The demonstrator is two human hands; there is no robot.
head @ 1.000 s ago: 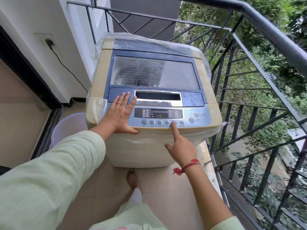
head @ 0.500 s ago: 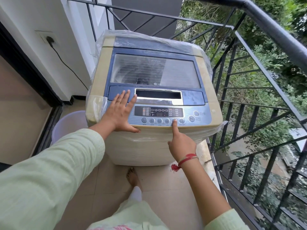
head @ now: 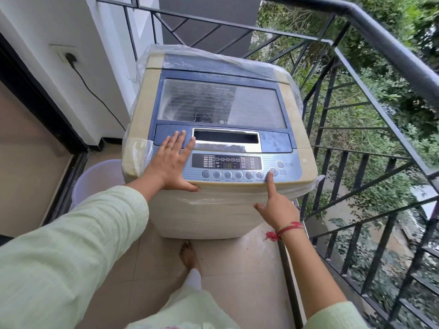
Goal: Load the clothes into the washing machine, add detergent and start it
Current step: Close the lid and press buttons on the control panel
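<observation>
A beige top-loading washing machine (head: 139,110) with a blue lid frame stands on the balcony, wrapped in clear plastic. Its glass lid (head: 221,103) is closed; dark shapes show dimly through it. The control panel (head: 226,162) at the front is lit, showing a green digit. My left hand (head: 172,162) rests flat, fingers spread, on the panel's left end. My right hand (head: 278,207) points its index finger, whose tip presses the round start/pause button (head: 273,172) at the panel's right; its other fingers are curled. No detergent is in view.
A pale lilac bucket (head: 97,179) stands on the floor left of the machine. The black metal railing (head: 380,51) runs close along the right and behind. A black cord hangs from the wall socket (head: 69,57). My bare foot (head: 187,255) is on the tiles.
My right index finger has slid rightward along the button row, from a small round button to the larger start/pause button. The left hand has stayed flat on the panel.
</observation>
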